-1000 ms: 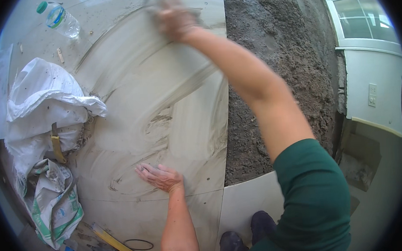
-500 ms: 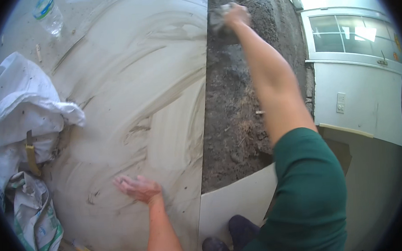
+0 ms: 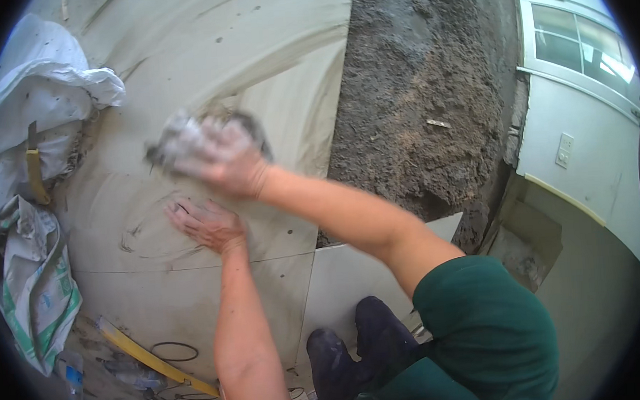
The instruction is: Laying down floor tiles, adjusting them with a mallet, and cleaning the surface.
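Cloth (image 3: 175,144): crumpled, grey-white, blurred, on tile (image 3: 285,103)
Right hand (image 3: 231,158): gripping cloth
Left hand (image 3: 208,226): spread on tile
Sack (image 3: 50,106): left of tile

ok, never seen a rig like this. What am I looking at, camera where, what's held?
There's no machine, just a person's bare hands. The view is from a fisheye camera worn on the head, looking down, so straight edges bend. The left hand lies flat on smeared, pale tiles. The right hand holds a grey-white wad, perhaps cloth; it's too blurred to be sure. On the left are a white sack and a crumpled green-and-white bag; on the right, a rough dark strip.
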The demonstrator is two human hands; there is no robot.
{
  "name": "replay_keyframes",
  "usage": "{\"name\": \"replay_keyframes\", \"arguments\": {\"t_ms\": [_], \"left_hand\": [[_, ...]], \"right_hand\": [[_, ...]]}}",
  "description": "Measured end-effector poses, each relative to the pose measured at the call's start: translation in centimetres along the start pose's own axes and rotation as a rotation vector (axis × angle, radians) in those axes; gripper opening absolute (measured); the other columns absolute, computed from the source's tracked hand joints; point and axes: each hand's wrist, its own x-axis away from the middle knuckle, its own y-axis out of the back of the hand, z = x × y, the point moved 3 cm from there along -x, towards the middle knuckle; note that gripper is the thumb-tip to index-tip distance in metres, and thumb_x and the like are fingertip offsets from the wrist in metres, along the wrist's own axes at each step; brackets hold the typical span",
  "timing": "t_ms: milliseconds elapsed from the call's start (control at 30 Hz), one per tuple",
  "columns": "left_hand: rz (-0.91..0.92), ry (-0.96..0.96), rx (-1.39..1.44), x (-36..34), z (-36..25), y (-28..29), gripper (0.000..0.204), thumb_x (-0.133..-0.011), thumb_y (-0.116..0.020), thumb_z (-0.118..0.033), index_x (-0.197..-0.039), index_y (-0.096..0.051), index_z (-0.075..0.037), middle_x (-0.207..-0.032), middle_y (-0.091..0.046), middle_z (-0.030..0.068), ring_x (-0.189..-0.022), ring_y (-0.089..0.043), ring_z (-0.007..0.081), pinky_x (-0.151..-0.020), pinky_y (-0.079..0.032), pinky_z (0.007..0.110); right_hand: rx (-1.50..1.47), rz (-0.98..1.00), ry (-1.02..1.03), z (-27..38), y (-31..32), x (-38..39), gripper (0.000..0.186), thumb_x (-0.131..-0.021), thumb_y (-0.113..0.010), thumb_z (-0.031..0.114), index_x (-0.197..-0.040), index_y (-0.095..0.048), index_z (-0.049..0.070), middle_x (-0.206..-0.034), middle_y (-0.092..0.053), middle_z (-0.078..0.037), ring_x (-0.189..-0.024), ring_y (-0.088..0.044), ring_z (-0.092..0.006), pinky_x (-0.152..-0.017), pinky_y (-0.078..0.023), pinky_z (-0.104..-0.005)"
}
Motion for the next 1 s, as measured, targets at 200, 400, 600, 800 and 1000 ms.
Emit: {"name": "replay_keyframes", "arguments": {"t_ms": [200,400,600,800,1000], "left_hand": [[0.011,0.020,0.112,-0.9,-4.9,-0.5,0.061,-0.093,-0.054,-0.015,-0.144,-0.034,0.011,-0.146,-0.037,0.0267,-0.143,-0.029,0.0460,-0.119,-0.027,0.053],[0.016,0.024,0.046,-0.4,-2.1,0.3,0.060,-0.094,-0.053,-0.019,-0.143,-0.036,0.012,-0.148,-0.037,0.0261,-0.143,-0.028,0.0447,-0.119,-0.026,0.052],[-0.008,0.009,0.016,-0.3,-2.4,-0.5,0.060,-0.094,-0.052,-0.020,-0.144,-0.036,0.012,-0.147,-0.037,0.0257,-0.143,-0.030,0.0437,-0.119,-0.026,0.052],[-0.054,-0.005,-0.001,-0.5,-1.8,-0.5,0.059,-0.095,-0.052,-0.021,-0.142,-0.037,0.012,-0.147,-0.037,0.0255,-0.143,-0.030,0.0422,-0.119,-0.027,0.050],[-0.038,0.002,-0.018,-0.2,-1.7,-0.4,0.059,-0.096,-0.051,-0.021,-0.142,-0.038,0.012,-0.147,-0.037,0.0253,-0.143,-0.030,0.0409,-0.120,-0.026,0.050]], "right_hand": [[0.645,0.100,-0.430,-31.7,11.6,2.9,0.042,-0.081,-0.054,0.004,-0.118,-0.069,0.017,-0.116,-0.069,-0.008,-0.099,-0.067,-0.0268,-0.074,-0.055,-0.0422],[0.398,-0.241,-0.119,-20.0,20.7,4.9,0.023,-0.080,-0.066,0.010,-0.102,-0.074,0.011,-0.094,-0.070,-0.012,-0.093,-0.065,-0.0312,-0.080,-0.053,-0.0425],[0.116,0.170,0.047,-2.2,8.9,16.7,0.031,-0.083,-0.066,0.019,-0.109,-0.075,0.032,-0.132,-0.062,0.000,-0.113,-0.062,-0.0250,-0.089,-0.050,-0.0385],[0.392,0.092,-0.268,-13.3,17.6,15.5,0.048,-0.073,-0.072,0.010,-0.118,-0.071,0.027,-0.130,-0.061,-0.008,-0.110,-0.059,-0.0322,-0.093,-0.052,-0.0432],[-0.457,-0.309,-0.881,-9.3,26.5,16.8,0.041,-0.088,-0.065,0.010,-0.129,-0.063,0.007,-0.131,-0.060,-0.017,-0.117,-0.060,-0.0299,-0.098,-0.052,-0.0438]]}}
